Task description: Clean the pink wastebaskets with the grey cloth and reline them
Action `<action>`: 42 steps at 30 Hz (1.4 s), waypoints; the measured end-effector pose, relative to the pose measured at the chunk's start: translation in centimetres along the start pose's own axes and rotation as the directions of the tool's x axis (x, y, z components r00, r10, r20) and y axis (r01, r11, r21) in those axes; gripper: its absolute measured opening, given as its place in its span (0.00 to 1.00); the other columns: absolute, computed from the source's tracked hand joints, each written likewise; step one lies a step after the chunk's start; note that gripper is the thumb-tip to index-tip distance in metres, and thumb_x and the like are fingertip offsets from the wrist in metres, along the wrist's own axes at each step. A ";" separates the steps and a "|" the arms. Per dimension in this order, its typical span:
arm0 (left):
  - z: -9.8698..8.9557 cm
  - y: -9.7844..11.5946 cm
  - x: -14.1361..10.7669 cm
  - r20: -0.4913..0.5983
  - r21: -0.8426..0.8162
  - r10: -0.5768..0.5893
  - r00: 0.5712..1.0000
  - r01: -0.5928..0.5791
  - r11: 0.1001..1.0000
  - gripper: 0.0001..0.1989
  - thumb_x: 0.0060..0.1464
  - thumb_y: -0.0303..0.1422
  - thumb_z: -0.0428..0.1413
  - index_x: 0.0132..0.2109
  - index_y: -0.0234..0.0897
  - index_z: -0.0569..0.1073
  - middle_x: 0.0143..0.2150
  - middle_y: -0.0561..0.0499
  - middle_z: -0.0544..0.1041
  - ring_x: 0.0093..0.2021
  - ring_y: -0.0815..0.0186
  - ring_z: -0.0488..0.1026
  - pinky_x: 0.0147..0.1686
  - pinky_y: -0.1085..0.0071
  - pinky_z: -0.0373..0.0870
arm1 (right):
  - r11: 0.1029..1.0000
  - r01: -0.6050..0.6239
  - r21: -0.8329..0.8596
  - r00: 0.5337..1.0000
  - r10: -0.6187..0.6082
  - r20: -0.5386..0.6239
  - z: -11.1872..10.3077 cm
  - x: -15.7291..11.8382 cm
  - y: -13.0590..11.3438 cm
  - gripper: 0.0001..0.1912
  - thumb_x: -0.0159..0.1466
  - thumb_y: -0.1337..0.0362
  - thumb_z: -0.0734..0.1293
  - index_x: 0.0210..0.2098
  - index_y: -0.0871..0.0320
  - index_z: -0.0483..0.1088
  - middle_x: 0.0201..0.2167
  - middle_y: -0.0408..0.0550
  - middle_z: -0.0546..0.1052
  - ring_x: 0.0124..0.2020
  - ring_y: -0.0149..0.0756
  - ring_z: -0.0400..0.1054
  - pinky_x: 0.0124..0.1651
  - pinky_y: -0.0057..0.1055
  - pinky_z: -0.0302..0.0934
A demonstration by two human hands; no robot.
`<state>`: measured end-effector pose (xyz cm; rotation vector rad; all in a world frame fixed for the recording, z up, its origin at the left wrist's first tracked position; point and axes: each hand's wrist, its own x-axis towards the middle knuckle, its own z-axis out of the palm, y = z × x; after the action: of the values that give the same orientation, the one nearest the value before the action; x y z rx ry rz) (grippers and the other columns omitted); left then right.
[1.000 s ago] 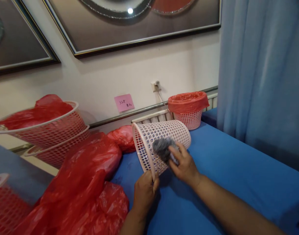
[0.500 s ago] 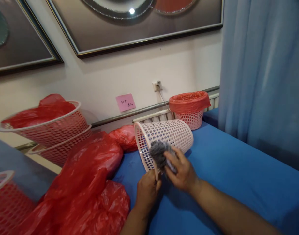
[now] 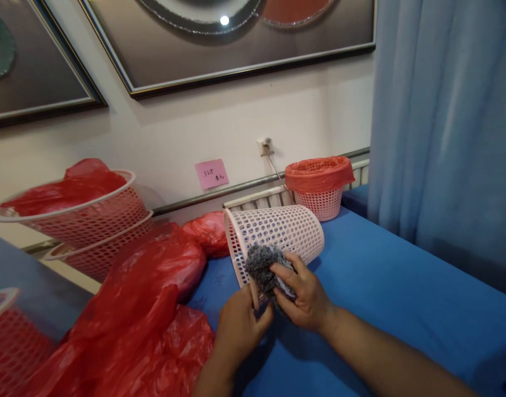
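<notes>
A pale pink perforated plastic basket [image 3: 292,229] lies on its side on the blue surface [image 3: 385,292], its mouth turned to the left. My left hand [image 3: 241,325] grips the near part of its rim, the thumb on the outer side. In my right hand [image 3: 304,295] is a bunched grey fluffy cloth [image 3: 266,270], pressed against the basket's outer wall close to the rim. The cloth hides part of the wall and rim. Left of my left hand lies a heap of red plastic bags [image 3: 153,309].
Two stacked pink baskets [image 3: 99,218] with a red bag stand at the left, another pink basket [image 3: 16,336] at the lower left edge. A basket lined with a red bag [image 3: 319,176] stands near the wall. A blue curtain [image 3: 438,127] hangs on the right.
My right hand and the cloth have shifted slightly left and down along the basket by the rim. My left hand has moved a little left, its thumb now stretched out more.
</notes>
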<state>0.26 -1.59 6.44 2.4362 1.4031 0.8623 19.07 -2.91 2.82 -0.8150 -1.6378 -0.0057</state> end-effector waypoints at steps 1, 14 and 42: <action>-0.9 0.4 0.4 -0.018 -0.025 0.005 1.000 -0.006 1.000 0.07 0.56 0.37 0.57 0.33 0.39 0.73 0.28 0.52 0.75 0.28 0.63 0.71 0.29 0.70 0.65 | 1.000 0.012 0.012 1.000 -0.013 0.023 0.1 -0.1 -0.3 0.29 0.65 0.68 0.66 0.65 0.52 0.64 0.63 0.59 0.64 0.61 0.47 0.70 0.61 0.44 0.70; 0.0 -0.9 1.6 -0.091 -0.058 0.136 0.987 -0.141 0.988 0.18 0.64 0.38 0.49 0.26 0.39 0.67 0.22 0.56 0.65 0.22 0.69 0.63 0.24 0.73 0.57 | 0.685 -0.706 -0.180 0.693 0.615 -0.376 -3.3 1.7 10.4 0.26 0.63 0.61 0.65 0.59 0.57 0.73 0.49 0.57 0.76 0.50 0.49 0.74 0.58 0.50 0.69; 2.4 -2.6 -0.1 0.038 0.001 0.278 0.960 -0.278 0.961 0.08 0.57 0.27 0.50 0.29 0.40 0.68 0.25 0.53 0.72 0.26 0.67 0.67 0.28 0.72 0.61 | 0.992 0.006 -0.129 0.999 -0.011 -0.037 0.1 -0.1 1.3 0.27 0.65 0.65 0.66 0.64 0.51 0.67 0.65 0.57 0.67 0.61 0.48 0.70 0.59 0.44 0.71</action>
<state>-0.24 -0.05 3.32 2.6815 1.0668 0.8632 19.62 -1.95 2.17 -0.9007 -1.6184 -0.1335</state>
